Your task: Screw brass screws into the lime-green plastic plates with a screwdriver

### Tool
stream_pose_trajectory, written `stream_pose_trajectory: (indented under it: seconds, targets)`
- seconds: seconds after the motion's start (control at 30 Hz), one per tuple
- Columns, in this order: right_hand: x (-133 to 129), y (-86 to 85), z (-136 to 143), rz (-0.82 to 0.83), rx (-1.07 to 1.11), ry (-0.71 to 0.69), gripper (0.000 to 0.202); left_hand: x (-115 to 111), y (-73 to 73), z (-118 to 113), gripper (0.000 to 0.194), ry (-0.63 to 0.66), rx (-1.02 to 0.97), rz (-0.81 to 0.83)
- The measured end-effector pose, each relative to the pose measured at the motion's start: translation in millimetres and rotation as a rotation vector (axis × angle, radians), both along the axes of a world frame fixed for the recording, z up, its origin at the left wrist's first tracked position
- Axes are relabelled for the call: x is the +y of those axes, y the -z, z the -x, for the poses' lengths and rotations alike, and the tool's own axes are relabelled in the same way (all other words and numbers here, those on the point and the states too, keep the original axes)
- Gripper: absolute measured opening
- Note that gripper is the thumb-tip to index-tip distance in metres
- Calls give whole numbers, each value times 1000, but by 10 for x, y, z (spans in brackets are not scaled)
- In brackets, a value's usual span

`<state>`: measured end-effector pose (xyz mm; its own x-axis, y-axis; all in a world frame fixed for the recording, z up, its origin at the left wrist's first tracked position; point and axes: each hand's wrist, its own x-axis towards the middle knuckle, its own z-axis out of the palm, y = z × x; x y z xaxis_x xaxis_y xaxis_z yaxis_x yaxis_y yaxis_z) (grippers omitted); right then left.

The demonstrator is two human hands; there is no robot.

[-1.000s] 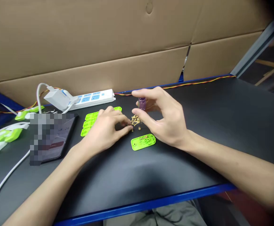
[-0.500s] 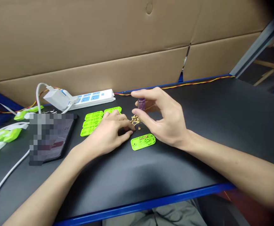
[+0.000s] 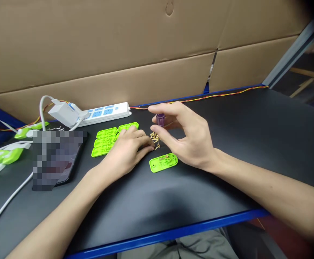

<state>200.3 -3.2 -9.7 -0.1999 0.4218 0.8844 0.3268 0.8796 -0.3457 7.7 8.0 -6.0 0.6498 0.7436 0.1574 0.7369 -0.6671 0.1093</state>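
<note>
My left hand (image 3: pixel 131 145) rests on the table at the near left edge of a small pile of brass-coloured metal parts (image 3: pixel 155 136). Its thumb and fingertips are pressed together; whatever is between them is too small to make out. Above the pile, my right hand (image 3: pixel 191 135) curls around a purple-handled screwdriver (image 3: pixel 160 119), whose thin shaft seems to point down towards the parts. A bright green plastic shell (image 3: pixel 159 164) lies face up just in front of the pile, with a small coppery piece in it.
Several more green shells (image 3: pixel 103 144) sit in rows left of my left hand, partly covered by it. Behind them is a white power strip (image 3: pixel 105 113) with a plugged-in charger (image 3: pixel 63 113). A dark phone or tablet (image 3: pixel 70 158), partly blurred out, and white cables lie left.
My left thumb and fingertips have closed together beside the brass parts. The right hand stays almost in place, and the purple handle has shifted slightly down.
</note>
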Motion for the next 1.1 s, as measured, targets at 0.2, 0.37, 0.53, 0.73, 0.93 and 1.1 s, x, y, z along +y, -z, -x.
stream_pose_trajectory:
  seconds: [0.2, 0.37, 0.53, 0.73, 0.93, 1.1]
  targets:
    - [-1, 1, -4, 34, -12, 27, 31, 5, 75, -39, 24, -8, -31, -30]
    - [-4, -1, 0, 25, 3, 7, 33, -1, 80, -63, 22, -4, -65, -37]
    - [19, 12, 0, 17, 5, 18, 31, -17, 52, -97, 21, -20, -83, -28]
    - [28, 2, -4, -1, 2, 6, 34, -8, 100, -142, 17, -9, -148, -7]
    - [-3, -19, 17, 95, 14, -15, 39, 4, 113, -151, 17, -7, -173, -10]
    - [33, -6, 23, 71, -5, 15, 42, 6, 104, -145, 16, -20, -164, -1]
